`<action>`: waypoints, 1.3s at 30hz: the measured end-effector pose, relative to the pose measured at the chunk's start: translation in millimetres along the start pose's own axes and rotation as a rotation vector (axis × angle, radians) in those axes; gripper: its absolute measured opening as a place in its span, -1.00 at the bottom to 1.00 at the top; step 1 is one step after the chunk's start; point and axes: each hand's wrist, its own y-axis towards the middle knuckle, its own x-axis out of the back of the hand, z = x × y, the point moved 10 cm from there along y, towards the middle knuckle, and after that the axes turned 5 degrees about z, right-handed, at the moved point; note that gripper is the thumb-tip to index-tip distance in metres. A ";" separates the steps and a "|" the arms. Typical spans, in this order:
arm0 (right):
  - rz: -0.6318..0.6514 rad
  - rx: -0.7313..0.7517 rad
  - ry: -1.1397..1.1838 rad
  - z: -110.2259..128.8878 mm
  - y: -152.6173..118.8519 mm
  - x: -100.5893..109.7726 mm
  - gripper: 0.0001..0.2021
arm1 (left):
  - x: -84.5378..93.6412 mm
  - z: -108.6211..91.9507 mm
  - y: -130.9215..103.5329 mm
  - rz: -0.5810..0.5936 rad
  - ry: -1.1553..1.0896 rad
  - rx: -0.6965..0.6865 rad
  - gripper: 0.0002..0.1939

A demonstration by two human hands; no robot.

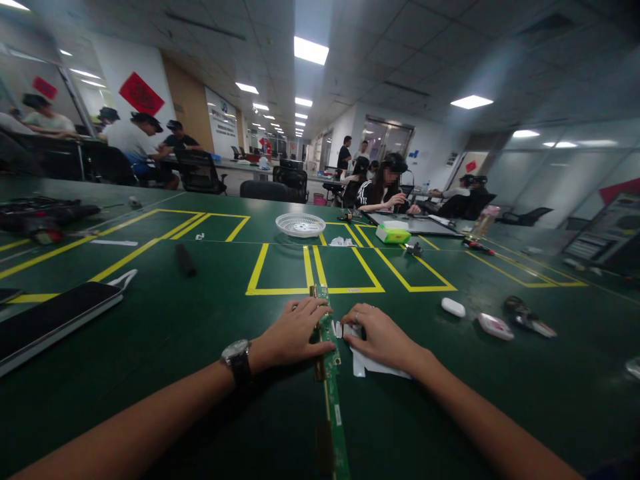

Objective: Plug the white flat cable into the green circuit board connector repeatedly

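A long, narrow green circuit board (335, 413) lies lengthwise on the table in front of me, with brownish flexible strips along its left edge. My left hand (295, 331), with a watch on its wrist, is laid across the upper part of the board, fingers and thumb gripping it. Just right of the board is my right hand (377, 337), a ring on one finger. Its fingers and thumb curl together over small white pieces (338, 329); what they pinch is too small to tell. White paper strips (359, 363) lie partly beneath this hand.
Yellow tape (320, 291) marks rectangles on the green table. Beyond stand a white basket (300, 227) and a green-and-white box (393, 232). A dark flat device (55, 320) lies left; a white case (453, 307) lies right. Across the table sits a person (383, 187).
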 end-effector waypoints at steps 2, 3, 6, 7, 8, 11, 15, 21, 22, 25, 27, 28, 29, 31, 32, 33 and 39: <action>-0.009 -0.004 0.011 -0.6 0.8 -1.6 -0.79 | 0.1 -0.7 0.2 0.005 0.002 -0.002 -0.36; -0.016 -0.008 0.016 -1.0 1.3 -2.4 -0.79 | 0.5 -1.4 0.3 0.006 0.000 -0.005 -0.36; -0.042 -0.008 0.022 -2.0 2.6 -5.0 -0.79 | 2.2 -4.5 0.5 0.006 -0.003 -0.020 -0.37; -0.047 -0.004 0.021 -2.1 3.0 -6.0 -0.80 | 2.4 -5.4 0.6 0.012 0.000 -0.023 -0.38; -0.050 0.000 0.021 -2.4 3.4 -7.2 -0.80 | 2.3 -6.2 0.6 0.020 0.004 -0.023 -0.38; -0.048 -0.008 0.027 -4.3 3.8 -9.0 -0.78 | 1.9 -7.6 0.5 0.040 0.018 -0.017 -0.39; -0.033 -0.043 0.022 -5.1 3.2 -8.4 -0.78 | 2.6 -8.6 0.0 0.038 0.034 -0.009 -0.39; -0.038 -0.088 -0.026 -3.2 2.8 -5.8 -0.80 | 3.9 -10.1 -1.1 0.017 0.029 -0.019 -0.38; -0.035 -0.086 -0.031 -2.9 3.2 -6.2 -0.80 | 3.7 -10.1 -1.2 0.016 0.034 -0.020 -0.39; -0.032 -0.047 -0.021 -1.3 4.1 -8.0 -0.81 | 2.9 -10.1 -1.0 0.021 0.062 -0.021 -0.39; -0.040 -0.008 -0.003 -0.1 4.1 -8.4 -0.81 | 2.0 -10.2 -0.3 0.034 0.087 -0.020 -0.38; -0.046 0.012 0.004 0.6 3.8 -8.2 -0.81 | 1.6 -10.5 0.2 0.044 0.096 -0.021 -0.38; -0.051 0.031 0.011 1.5 3.5 -7.9 -0.81 | 1.3 -10.9 0.8 0.053 0.099 -0.023 -0.37; -0.052 0.063 0.020 3.4 2.8 -7.5 -0.80 | 1.8 -12.1 1.8 0.063 0.093 -0.031 -0.36; -0.051 0.075 0.024 4.2 2.6 -7.3 -0.80 | 2.5 -12.7 2.3 0.064 0.086 -0.037 -0.35; -0.051 0.083 0.028 4.7 2.5 -7.0 -0.80 | 3.3 -13.4 2.7 0.063 0.078 -0.042 -0.34; -0.065 0.078 0.073 3.7 4.5 -6.4 -0.82 | 5.9 -15.3 3.1 0.055 0.032 -0.063 -0.31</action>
